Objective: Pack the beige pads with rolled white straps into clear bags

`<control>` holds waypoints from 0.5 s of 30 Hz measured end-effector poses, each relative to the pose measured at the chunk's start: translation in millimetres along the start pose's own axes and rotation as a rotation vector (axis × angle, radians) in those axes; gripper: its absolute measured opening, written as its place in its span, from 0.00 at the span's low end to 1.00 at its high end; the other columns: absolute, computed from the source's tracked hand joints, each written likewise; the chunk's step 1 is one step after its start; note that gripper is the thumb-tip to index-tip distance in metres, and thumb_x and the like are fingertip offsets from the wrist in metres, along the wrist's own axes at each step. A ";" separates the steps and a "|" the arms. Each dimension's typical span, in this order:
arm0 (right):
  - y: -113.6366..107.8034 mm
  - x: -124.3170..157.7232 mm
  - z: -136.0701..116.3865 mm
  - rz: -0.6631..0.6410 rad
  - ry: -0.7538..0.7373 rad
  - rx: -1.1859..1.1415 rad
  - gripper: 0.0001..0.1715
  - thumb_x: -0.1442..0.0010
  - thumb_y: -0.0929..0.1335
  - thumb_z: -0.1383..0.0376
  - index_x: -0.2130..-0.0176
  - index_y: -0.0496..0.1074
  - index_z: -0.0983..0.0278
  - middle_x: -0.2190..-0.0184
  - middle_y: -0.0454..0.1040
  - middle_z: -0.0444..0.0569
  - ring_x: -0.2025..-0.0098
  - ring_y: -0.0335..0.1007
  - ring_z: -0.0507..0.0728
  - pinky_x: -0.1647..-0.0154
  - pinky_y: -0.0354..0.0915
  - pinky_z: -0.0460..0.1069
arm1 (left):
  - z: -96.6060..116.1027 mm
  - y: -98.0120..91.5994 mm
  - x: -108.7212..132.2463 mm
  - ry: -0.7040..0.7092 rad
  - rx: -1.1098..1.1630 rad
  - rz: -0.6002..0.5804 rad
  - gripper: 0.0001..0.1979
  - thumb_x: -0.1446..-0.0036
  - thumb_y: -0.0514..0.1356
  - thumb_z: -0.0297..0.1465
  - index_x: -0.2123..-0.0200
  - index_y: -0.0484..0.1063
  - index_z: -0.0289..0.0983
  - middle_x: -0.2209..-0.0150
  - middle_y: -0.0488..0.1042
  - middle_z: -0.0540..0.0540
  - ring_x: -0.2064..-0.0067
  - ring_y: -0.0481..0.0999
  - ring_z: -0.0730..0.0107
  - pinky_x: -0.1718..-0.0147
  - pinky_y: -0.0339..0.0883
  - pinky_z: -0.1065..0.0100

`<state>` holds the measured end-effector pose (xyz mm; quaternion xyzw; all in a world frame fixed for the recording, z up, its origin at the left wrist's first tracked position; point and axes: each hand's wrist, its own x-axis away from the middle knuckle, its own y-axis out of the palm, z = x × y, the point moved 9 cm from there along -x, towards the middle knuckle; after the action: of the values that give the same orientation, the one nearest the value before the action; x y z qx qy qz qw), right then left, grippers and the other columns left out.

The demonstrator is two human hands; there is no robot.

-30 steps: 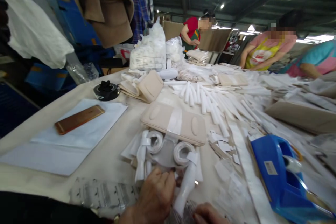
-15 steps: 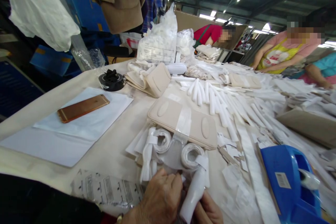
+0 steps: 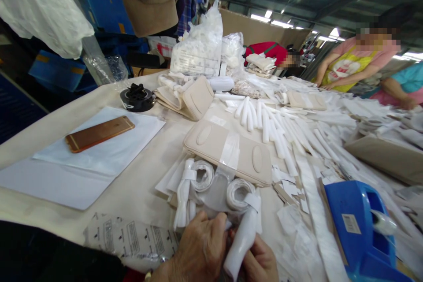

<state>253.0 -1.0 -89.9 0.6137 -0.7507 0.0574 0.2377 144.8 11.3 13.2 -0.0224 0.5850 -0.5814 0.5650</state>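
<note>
Low in the head view, my left hand [image 3: 203, 244] is closed, its fingers curled and pressed together; what they grip is hidden. Beside it my right hand [image 3: 259, 260] has its fingers bent behind a white foam-wrapped strap end [image 3: 243, 244], partly covered by it. That strap runs up into a white-wrapped coil [image 3: 240, 194]. A second wrapped coil [image 3: 202, 176] lies to the left. Both touch the front of a beige handbag [image 3: 211, 143] lying flat, with a clear white band around its middle. A printed plastic bag [image 3: 130, 235] lies by my left wrist.
A phone [image 3: 99, 133] rests on white sheets [image 3: 62, 187] at left. Nearby are a black tape roll [image 3: 137, 98] and another beige bag [image 3: 198, 99]. A blue tape dispenser [image 3: 360, 229] stands right, beside foam strips [image 3: 280, 136]. Co-workers [image 3: 357, 59] are across the table.
The whole view has shifted slightly, so the table things sit a little further left. My hands stay at the same strap, with only small finger movement. The co-worker in red has bent lower.
</note>
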 end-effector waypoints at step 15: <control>-1.3 -7.0 -5.6 0.053 -0.027 0.211 0.18 0.59 0.74 0.53 0.81 0.71 0.66 0.83 0.65 0.41 0.78 0.53 0.49 0.78 0.53 0.43 | 3.2 -1.4 5.2 0.053 0.045 0.042 0.13 0.36 0.40 0.24 0.56 0.62 0.28 0.77 0.71 0.47 0.80 0.68 0.70 0.77 0.58 0.65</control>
<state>256.8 7.1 -88.2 0.6161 -0.7596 0.1340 0.1598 144.2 5.2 11.9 0.0180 0.5867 -0.5828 0.5620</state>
